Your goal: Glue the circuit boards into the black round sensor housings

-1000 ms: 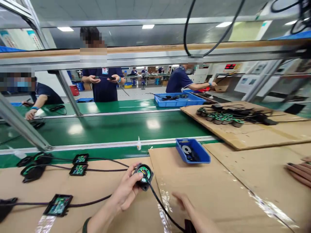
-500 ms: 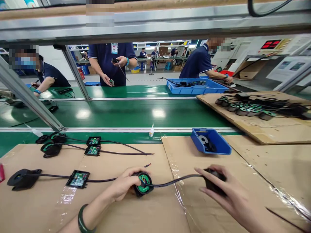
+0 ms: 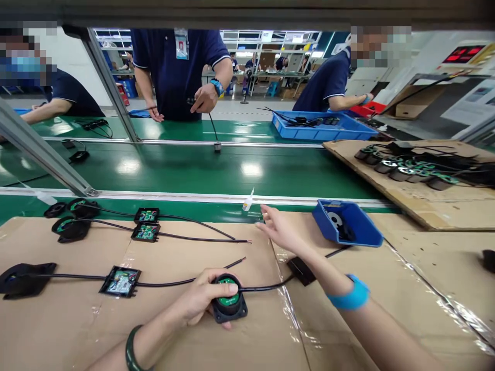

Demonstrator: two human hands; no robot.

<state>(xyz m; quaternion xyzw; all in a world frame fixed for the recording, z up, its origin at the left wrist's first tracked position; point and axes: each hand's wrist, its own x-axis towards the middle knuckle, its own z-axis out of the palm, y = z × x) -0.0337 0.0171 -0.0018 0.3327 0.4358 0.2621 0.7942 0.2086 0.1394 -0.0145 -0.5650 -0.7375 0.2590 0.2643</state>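
My left hand [image 3: 207, 293] grips a round black housing [image 3: 229, 310] with a green circuit board inside, its thumb pressed on the board. From the housing a black cable [image 3: 266, 287] runs right to a small black box [image 3: 301, 270] lying on the cardboard. My right hand [image 3: 279, 229], fingers apart and holding nothing, reaches over that box. Just beyond its fingertips stands a small white glue bottle [image 3: 248, 202] with a pointed nozzle, not touched. Left of my left hand lies an open square case [image 3: 120, 282] with a circuit board, cabled to a black housing [image 3: 27, 280].
Two similar cabled sets with small board cases [image 3: 146, 231] lie behind. A blue bin [image 3: 358, 232] with parts stands right of my right hand. Beyond are a green conveyor [image 3: 185, 167], a metal post [image 3: 112, 85], a cardboard sheet [image 3: 429, 214] with housings, and several co-workers.
My right hand has let go of the black box and moved left and forward toward the glue bottle. My left thumb now presses on the board. A co-worker across has lowered a cabled part.
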